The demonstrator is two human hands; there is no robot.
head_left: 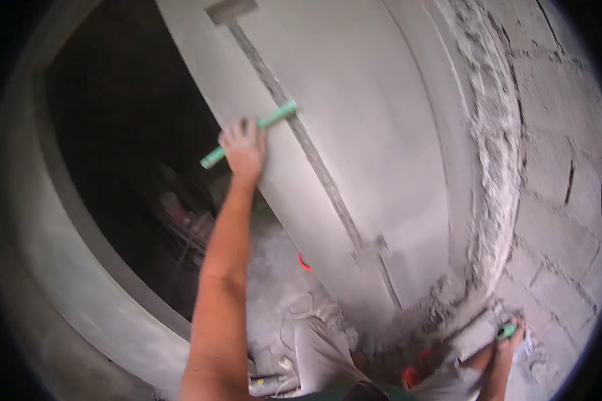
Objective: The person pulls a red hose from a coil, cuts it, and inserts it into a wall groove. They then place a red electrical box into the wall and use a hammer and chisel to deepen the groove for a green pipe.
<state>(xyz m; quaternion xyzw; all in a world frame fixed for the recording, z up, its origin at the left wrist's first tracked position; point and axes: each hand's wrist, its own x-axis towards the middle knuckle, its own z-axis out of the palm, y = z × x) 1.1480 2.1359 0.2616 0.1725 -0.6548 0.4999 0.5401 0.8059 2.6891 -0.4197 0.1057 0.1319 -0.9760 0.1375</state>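
My left hand (245, 150) is wrapped round a slim light-green bar (278, 115) and holds it against the edge of a grey plastered wall (374, 120). The bar lies slanted. Its upper right end crosses a narrow groove (321, 168) cut in the plaster, and its lower left end juts past the wall edge over the dark opening. Low at the right, my right hand (513, 334) is closed round a green-ended handle (507, 331) beside the block wall. The rest of that tool is not clear.
Bare grey block wall (555, 113) stands at the right, joined to the plaster by a rough mortar strip (498, 154). A dark opening (120, 134) lies left. Rubble (441, 301) sits at the wall's foot. A red ring-shaped thing (304, 261) shows by the wall edge.
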